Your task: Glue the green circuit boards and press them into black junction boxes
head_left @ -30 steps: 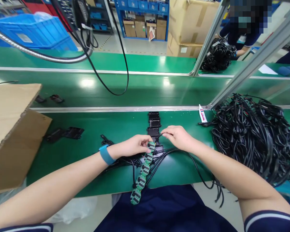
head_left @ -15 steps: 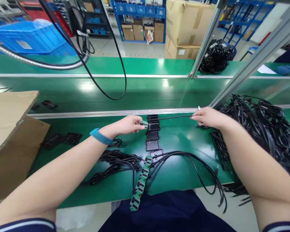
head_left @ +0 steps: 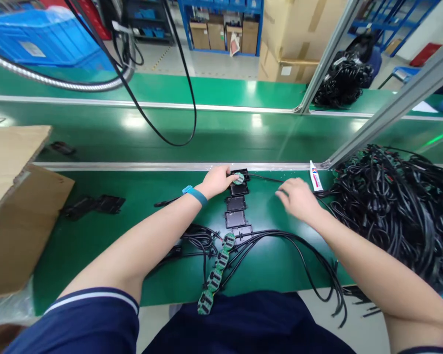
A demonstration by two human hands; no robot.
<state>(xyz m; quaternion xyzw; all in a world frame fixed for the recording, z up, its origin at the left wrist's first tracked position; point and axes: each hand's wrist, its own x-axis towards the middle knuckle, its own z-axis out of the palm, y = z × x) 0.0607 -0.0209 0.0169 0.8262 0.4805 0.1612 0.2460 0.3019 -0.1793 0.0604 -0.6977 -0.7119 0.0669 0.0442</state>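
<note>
My left hand [head_left: 218,181] pinches a small round green circuit board [head_left: 238,178] at the top of a column of black plastic cases. A black cable [head_left: 264,177] runs right from this spot and passes behind my right hand [head_left: 297,197]. That hand is slightly blurred, its thumb and fingers apart, with nothing visible between them. Below the board lie several open black cases [head_left: 236,203]. Nearer me, a slanting row of several green circuit boards [head_left: 214,279] has black cables [head_left: 280,233] attached on both sides.
A large heap of black cables [head_left: 398,216] fills the right side. A white glue tube [head_left: 315,177] stands near the metal rail. At left are a cardboard box [head_left: 18,226] and loose black cases [head_left: 109,203]. A hanging black cable loop [head_left: 194,118] dangles ahead, beside a slanted metal post [head_left: 384,103].
My left hand has moved right with the circuit board, over the top case. My right hand has let go of the cable and shifted left and down, uncovering the glue tube.
</note>
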